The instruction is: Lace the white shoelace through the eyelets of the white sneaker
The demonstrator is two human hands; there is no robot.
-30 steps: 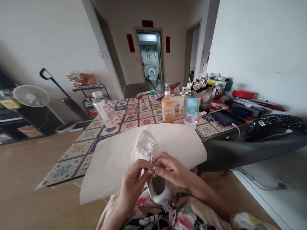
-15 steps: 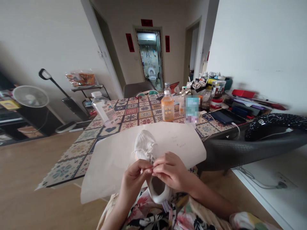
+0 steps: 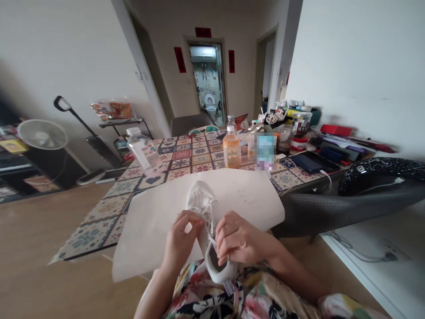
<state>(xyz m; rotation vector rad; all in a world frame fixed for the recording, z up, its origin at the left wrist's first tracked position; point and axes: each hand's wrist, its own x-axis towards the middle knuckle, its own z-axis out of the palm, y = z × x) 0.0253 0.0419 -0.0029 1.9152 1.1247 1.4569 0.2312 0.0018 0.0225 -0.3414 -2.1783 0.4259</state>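
Observation:
A white lace-up shoe (image 3: 199, 193) rests with its toe on a large white sheet of paper (image 3: 151, 226) and its heel close to my lap. Its white shoelace (image 3: 209, 212) runs across the front and meets in a small crossing at the tongue. On the shoe's left side, my left hand (image 3: 184, 235) pinches the shoelace between thumb and forefinger. My right hand (image 3: 239, 239) is closed with curled fingers over the right of the opening, holding the lace there. Part of the opening is hidden behind its fingers.
The patterned tablecloth (image 3: 99, 223) carries a tilted clear bottle (image 3: 144, 153), an orange drink bottle (image 3: 231, 148) and a blurred package (image 3: 265, 150). Tablets (image 3: 312, 162) and a stack of papers lie at the right. A grey chair (image 3: 318, 212) stands against the table's right side.
My hands, together over the shoe half a second ago, have moved apart: left slightly left and up, right slightly down. The shoelace crossing between them now shows.

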